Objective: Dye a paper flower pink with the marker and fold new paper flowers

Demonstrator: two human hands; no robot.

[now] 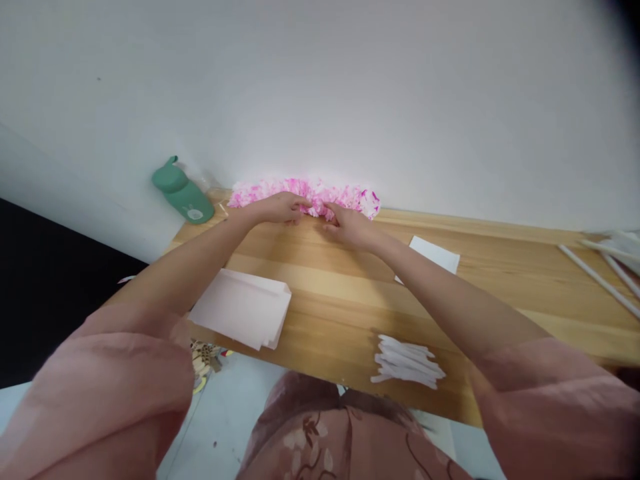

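A long row of pink and white paper-like flowers [255, 191] lies along the wall at the back of the wooden table. My left hand [284, 207] reaches to the middle of the row, its fingers stretched out and apart at the front edge of the petals. Just to its right, my right hand [346, 225] points its index finger at the same pink cluster, with the thumb and other fingers spread lower. Both sets of fingertips are at or against the flowers, and nothing shows gripped in either hand.
A green bottle [185, 195] stands at the back left corner. White folded sheets [245, 307] lie at the front left, and a bundle of white paper strips [407, 362] at the front. Another white sheet [436, 255] is partly under my right forearm. White sticks [600, 280] lie far right.
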